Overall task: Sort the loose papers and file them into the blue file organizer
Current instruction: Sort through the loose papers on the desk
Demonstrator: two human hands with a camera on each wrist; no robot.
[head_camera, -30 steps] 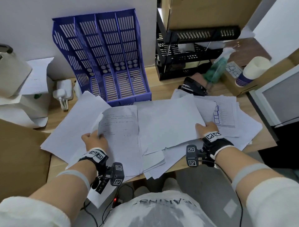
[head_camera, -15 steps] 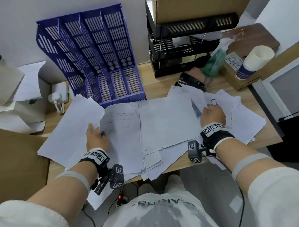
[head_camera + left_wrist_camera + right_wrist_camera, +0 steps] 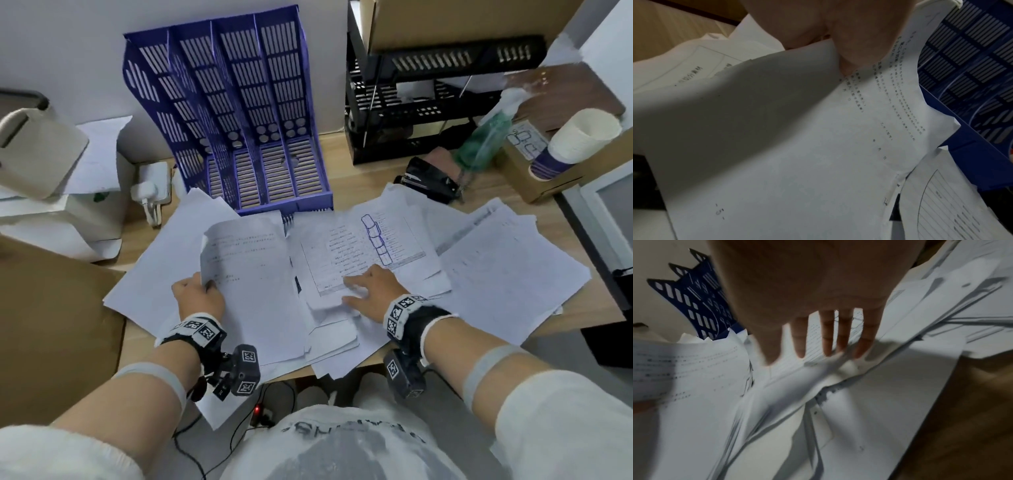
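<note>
Between our left hand's point(image 3: 198, 294) thumb and fingers we pinch the edge of one printed sheet point(image 3: 250, 274), and that edge curls up off the pile. Our right hand point(image 3: 371, 291) lies flat with its fingers point(image 3: 827, 335) spread and straight, pressing down on a sheet with a table and blue boxes drawn on it point(image 3: 363, 253); it grasps nothing. All around both hands the loose papers point(image 3: 507, 270) are spread across the wooden desk point(image 3: 373, 185), lying over one another every which way, and some hang over the near edge. Behind the pile stands the blue file organizer point(image 3: 239, 113), leaning back against the wall, with the papers' far edges touching its front lip. We can see the bottoms of its slots through the bars, and no paper sits in any of them. So we think the job has only just begun: we are picking sheets apart, none are filed yet, and nearly the whole pile is left to sort.
</note>
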